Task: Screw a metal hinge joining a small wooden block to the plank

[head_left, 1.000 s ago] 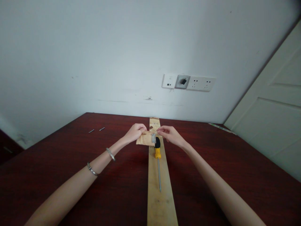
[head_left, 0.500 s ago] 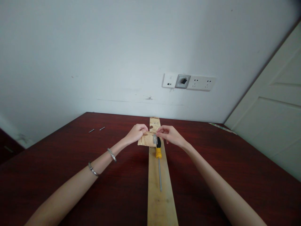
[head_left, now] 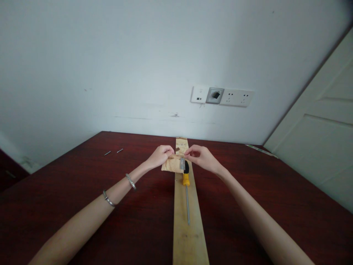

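My left hand (head_left: 161, 156) is closed on the upper left of a small wooden block (head_left: 171, 165), held over a long wooden board (head_left: 190, 243). A grey metal hinge (head_left: 182, 164) with screw heads sits at the block's right end. Thumb and fingers of my right hand (head_left: 199, 156) are pinched together beside the top of the hinge; whatever lies between their tips is too small to make out. Lying lengthwise on the board is a screwdriver (head_left: 186, 180) with a yellow and black handle, its tip towards me. The block partly covers the handle's far end.
Two screws or nails (head_left: 113, 151) lie on the dark red table (head_left: 124, 228) at the left. A pale patterned strip (head_left: 260, 150) rests along the far right edge. Behind stands a white wall (head_left: 138, 73) with sockets (head_left: 237, 97); a white door (head_left: 328, 140) is at right.
My right hand has shifted very slightly at the hinge, its fingers drawn a little closer together. The left hand, block and screwdriver stay practically in place.
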`<state>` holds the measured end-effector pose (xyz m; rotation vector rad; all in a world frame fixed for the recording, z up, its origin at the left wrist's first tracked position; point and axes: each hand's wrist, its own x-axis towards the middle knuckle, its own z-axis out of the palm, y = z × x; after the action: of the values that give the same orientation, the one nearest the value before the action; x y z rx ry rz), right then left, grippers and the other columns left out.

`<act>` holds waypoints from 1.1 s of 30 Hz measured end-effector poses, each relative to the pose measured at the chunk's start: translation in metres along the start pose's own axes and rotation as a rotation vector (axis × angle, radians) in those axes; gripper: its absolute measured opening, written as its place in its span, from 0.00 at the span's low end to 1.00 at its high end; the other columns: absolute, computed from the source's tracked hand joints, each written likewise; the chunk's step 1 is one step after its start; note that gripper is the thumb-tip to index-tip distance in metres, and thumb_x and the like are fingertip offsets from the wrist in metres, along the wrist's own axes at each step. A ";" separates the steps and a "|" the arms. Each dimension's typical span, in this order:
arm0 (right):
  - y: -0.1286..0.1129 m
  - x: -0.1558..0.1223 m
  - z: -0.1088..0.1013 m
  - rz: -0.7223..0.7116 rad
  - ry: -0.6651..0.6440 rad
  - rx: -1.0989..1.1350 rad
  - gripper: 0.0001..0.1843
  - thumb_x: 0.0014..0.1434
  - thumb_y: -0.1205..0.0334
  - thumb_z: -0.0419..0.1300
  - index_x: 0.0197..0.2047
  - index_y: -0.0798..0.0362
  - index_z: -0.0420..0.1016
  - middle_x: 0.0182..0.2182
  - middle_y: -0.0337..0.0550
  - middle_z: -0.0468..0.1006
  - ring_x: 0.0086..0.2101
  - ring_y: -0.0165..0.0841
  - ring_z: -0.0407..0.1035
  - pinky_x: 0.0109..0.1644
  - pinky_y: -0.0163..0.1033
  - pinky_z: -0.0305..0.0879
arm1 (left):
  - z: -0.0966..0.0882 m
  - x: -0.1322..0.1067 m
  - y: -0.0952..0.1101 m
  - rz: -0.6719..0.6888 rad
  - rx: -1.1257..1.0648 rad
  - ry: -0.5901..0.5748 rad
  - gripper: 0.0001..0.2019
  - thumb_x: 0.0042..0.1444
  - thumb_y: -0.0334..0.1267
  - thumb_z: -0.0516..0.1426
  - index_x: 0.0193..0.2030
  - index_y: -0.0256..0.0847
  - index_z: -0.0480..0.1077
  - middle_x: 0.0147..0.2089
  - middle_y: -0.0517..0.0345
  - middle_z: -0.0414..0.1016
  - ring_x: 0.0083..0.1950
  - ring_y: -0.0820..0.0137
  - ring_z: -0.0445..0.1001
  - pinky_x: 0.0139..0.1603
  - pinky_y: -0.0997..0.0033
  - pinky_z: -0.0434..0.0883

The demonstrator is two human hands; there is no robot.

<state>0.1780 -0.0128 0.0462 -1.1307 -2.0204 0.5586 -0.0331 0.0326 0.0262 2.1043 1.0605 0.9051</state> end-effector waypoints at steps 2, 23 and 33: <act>-0.006 -0.001 -0.001 -0.078 -0.017 -0.082 0.06 0.54 0.63 0.59 0.32 0.54 0.77 0.33 0.42 0.76 0.30 0.29 0.66 0.37 0.35 0.62 | 0.001 0.000 -0.001 -0.010 0.008 0.003 0.12 0.53 0.38 0.50 0.27 0.35 0.70 0.27 0.58 0.70 0.31 0.71 0.67 0.33 0.72 0.62; -0.011 -0.003 0.008 -0.079 -0.139 -0.207 0.18 0.52 0.71 0.57 0.48 0.51 0.70 0.33 0.39 0.75 0.30 0.28 0.65 0.34 0.33 0.59 | 0.006 0.000 -0.001 0.009 0.033 0.022 0.11 0.52 0.36 0.49 0.27 0.35 0.70 0.27 0.57 0.72 0.32 0.69 0.68 0.33 0.73 0.63; -0.013 -0.005 0.006 -0.103 -0.169 -0.281 0.20 0.58 0.68 0.54 0.54 0.52 0.65 0.33 0.41 0.75 0.32 0.30 0.68 0.35 0.34 0.62 | 0.006 -0.001 0.003 -0.006 0.052 -0.038 0.12 0.54 0.38 0.50 0.28 0.35 0.72 0.28 0.57 0.73 0.31 0.69 0.69 0.32 0.73 0.62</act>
<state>0.1677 -0.0245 0.0491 -1.1642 -2.3445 0.3343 -0.0280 0.0288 0.0248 2.1515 1.0808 0.8398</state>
